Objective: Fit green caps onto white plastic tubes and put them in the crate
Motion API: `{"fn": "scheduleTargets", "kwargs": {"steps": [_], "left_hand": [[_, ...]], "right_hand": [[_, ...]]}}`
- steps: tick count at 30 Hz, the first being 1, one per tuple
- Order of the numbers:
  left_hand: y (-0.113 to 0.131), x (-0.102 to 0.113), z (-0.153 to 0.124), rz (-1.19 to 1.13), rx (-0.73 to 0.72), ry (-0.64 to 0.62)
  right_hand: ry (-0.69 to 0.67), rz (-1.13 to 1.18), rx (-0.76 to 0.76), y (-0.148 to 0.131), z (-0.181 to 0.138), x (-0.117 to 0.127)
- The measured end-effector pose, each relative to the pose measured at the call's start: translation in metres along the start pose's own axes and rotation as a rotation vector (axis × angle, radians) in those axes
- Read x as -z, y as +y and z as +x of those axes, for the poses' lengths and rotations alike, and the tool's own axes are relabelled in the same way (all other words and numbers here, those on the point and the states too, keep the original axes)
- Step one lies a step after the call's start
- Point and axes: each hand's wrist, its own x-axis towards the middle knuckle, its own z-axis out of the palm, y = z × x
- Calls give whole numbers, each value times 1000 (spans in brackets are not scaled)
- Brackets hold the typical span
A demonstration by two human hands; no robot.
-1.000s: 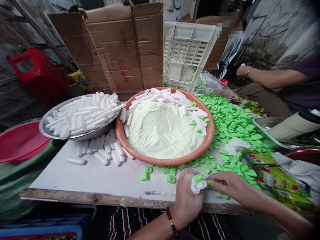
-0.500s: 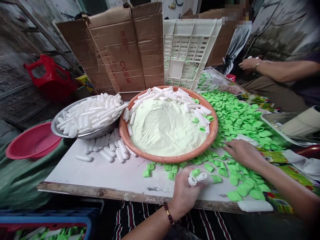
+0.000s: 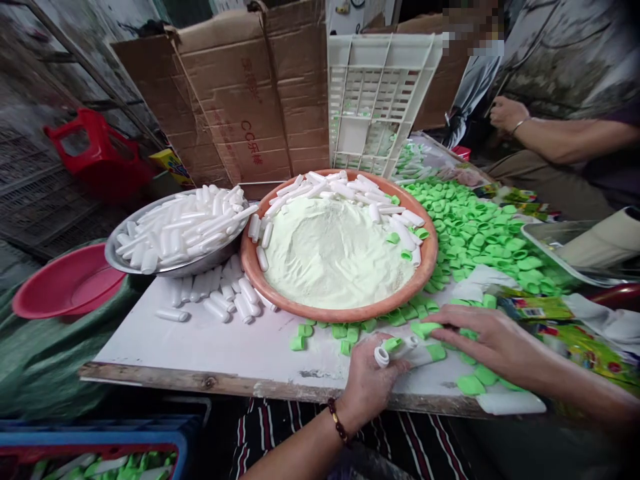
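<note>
My left hand is closed around a few small white plastic bottles near the table's front edge, their open necks showing. A green cap sits among them. Another bottle, pointing right, carries a green cap at its end. Just to the right, my right hand pinches a loose green cap between its fingertips. Beyond both hands stands a clay-coloured basin with pale green powder, and white bottles and a few caps lie around its far side.
A metal bowl heaped with white bottles stands at left, with more bottles beside it. Green caps cover the table's right side. Cardboard and a white crate rise behind. Another person's hand is at upper right.
My right hand has moved left and nearer to me, from the cap pile towards my left hand, and now pinches a green cap. My left hand keeps its hold on the bottles.
</note>
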Motion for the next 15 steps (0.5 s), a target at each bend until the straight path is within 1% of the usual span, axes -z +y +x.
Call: {"fn": "scheduleTargets", "kwargs": {"steps": [2,4,7,9,12,13,15], "left_hand": [[0,1,-1,-7,8,19],[0,1,-2,-24,10,25],[-1,0,-1,-34,10,20],[-3,0,0,-14,8,11],[-3,-1,0,12,2,4],[-2,-1,0,15,3,6],[0,-1,1,14,11,13]], "right_hand": [[19,-18,-99,16,-1,2],[-36,-12,-165,32,-6,-1],[-147,10,-153,45,-14,-14],[-135,-24,-131,44,-12,-23],[-51,-107,-109,34,2,-29],[-44,-138,-108,31,8,-30],[-76,-228,-111,26,20,-33]]}}
